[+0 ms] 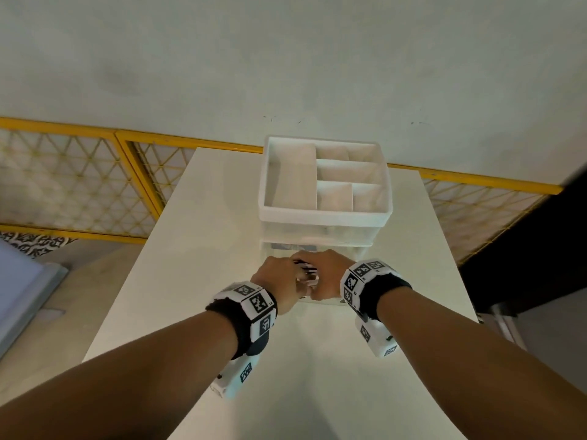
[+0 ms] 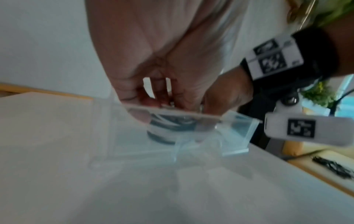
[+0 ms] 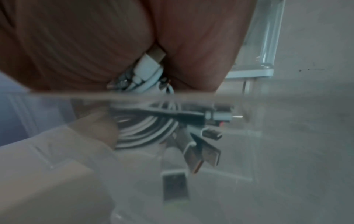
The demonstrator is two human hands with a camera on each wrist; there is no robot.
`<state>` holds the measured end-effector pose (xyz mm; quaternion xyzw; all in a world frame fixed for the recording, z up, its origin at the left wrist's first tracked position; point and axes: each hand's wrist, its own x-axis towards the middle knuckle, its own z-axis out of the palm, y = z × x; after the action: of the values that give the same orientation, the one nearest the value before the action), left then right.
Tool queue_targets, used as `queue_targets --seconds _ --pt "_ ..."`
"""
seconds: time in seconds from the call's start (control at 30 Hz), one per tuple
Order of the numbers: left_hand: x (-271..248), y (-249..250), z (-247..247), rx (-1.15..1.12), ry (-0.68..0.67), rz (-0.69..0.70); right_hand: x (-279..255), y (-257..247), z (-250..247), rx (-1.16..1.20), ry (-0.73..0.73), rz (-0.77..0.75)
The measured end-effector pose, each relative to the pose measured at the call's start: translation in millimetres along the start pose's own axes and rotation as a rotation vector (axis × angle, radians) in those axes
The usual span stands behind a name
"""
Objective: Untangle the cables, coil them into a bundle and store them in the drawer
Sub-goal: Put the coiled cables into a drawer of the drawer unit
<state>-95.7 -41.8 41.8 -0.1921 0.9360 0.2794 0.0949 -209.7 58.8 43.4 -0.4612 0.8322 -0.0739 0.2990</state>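
Between the two hands, just above the worktop, a coiled bundle of white and dark cables (image 1: 305,274) is being lowered into the pulled-out clear plastic drawer (image 2: 237,128) of a small white desktop organiser (image 1: 324,211) that is standing just beyond the fingertips. The left hand (image 1: 275,281) and the right hand (image 1: 324,274) are pressing in on the coil from either side, fingers curled down round it so that the loops are staying gathered; the right wrist view is showing a white plug (image 3: 151,63) wedged between the palms and several metal-tipped connectors (image 3: 203,148) poking out below, seen through the transparent drawer wall. From the left wrist view the lower part of the coil is appearing already inside the drawer, with the fingertips reaching past the front rim, though blur is making it hard to tell whether the bundle is resting on the drawer floor or hanging a little above it. The white worktop (image 1: 222,217) is lying bare to either side of the wrists. Judging from this, the untangling and coiling are done and the storing step is under way. The next move is likely calling for both hands to let go together and lift straight up, so the coil is not springing open or trailing a connector over the rim, and then for the drawer to be pushed shut into the organiser without pinching any stray plug.
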Motion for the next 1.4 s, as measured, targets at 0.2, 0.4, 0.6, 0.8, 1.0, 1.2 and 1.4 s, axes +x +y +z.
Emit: queue_targets --seconds 0.2,0.4,0.6,0.8,1.0,1.2,1.4 --pt "14 1 6 0.151 -0.053 -0.023 -25 11 -9 0.158 0.099 -0.021" --pt "26 -2 7 0.132 -0.036 -0.032 -65 31 43 -0.165 0.485 -0.215" --pt "17 -7 0 0.079 -0.024 0.134 -58 47 79 -0.356 0.718 -0.263" --pt "8 -19 1 -0.055 -0.001 0.231 -53 46 60 -0.411 0.627 -0.184" --pt "2 6 5 0.273 0.013 0.141 -45 52 41 -0.556 0.619 -0.167" --pt "7 16 12 0.324 0.073 0.052 -27 33 29 -0.500 0.616 -0.014" --pt "7 19 13 0.302 0.054 -0.018 -14 17 30 -0.468 0.581 0.089"
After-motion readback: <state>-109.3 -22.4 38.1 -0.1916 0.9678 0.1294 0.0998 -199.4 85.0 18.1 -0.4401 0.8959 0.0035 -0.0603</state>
